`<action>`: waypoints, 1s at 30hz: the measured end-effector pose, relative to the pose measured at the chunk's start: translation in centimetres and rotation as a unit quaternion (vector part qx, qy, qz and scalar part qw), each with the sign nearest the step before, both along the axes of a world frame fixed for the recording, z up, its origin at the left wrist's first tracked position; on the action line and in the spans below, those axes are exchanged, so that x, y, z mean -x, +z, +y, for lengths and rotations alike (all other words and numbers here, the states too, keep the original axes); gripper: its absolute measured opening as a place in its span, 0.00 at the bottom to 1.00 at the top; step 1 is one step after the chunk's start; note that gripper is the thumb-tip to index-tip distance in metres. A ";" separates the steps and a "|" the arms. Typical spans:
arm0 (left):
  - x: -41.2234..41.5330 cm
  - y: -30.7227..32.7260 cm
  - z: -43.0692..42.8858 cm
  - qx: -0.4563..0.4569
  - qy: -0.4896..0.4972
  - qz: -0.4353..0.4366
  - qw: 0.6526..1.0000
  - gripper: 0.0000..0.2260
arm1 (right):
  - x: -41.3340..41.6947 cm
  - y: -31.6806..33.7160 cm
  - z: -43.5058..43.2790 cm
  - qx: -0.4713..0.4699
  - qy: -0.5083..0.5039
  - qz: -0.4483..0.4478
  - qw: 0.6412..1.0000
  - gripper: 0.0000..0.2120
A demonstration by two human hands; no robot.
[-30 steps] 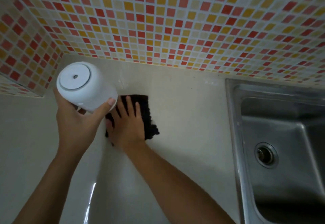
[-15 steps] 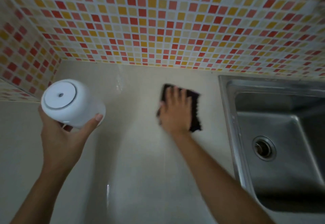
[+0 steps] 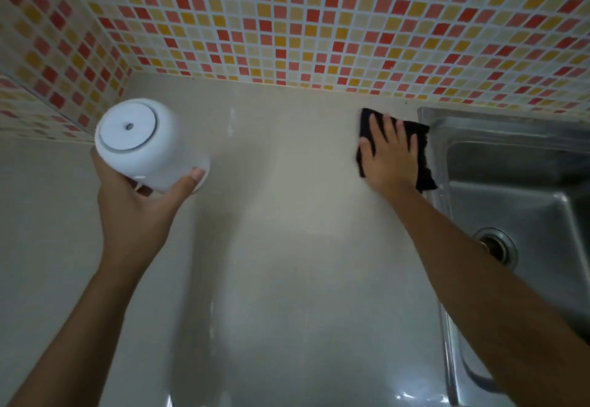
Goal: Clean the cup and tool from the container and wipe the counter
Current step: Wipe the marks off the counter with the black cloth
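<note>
So your right hand (image 3: 391, 154) is spread flat on the dark cloth (image 3: 423, 151) beside the sink (image 3: 510, 138); left hand (image 3: 140, 208) wraps the white container (image 3: 140, 141).

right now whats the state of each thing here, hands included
white container: lifted off the counter, tilted, lid on
left hand: gripping the white container
dark cloth: flat on the counter, at the sink's edge
right hand: open, pressed flat on the dark cloth
counter: glossy, nothing else standing on it
sink: basin holds nothing, drain unplugged
</note>
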State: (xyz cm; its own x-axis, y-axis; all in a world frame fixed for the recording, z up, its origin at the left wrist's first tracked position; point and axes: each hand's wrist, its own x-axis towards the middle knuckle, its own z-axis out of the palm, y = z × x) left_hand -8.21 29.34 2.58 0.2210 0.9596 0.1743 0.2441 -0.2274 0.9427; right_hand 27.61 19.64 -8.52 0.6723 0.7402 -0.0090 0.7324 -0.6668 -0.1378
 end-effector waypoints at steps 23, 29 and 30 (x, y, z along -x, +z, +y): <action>2.6 1.1 -1.5 -0.013 -0.013 0.022 1.000 0.42 | 5.5 0.2 -6.7 0.025 0.042 0.011 0.999 0.28; 5.1 -0.2 -1.7 -0.002 -0.021 0.030 0.999 0.45 | 3.4 0.1 -3.1 0.029 -0.023 0.024 0.999 0.28; 5.0 -0.2 -2.0 0.001 -0.017 0.020 1.000 0.45 | 4.6 0.2 -4.1 0.020 -0.013 0.024 0.999 0.27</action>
State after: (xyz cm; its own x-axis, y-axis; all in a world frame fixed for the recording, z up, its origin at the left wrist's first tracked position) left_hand -13.21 27.34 2.40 0.2607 0.9517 0.1620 0.2732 -0.2337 0.9331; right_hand 22.99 15.51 -8.35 0.6893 0.7209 -0.0712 0.7079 -0.6912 -0.1455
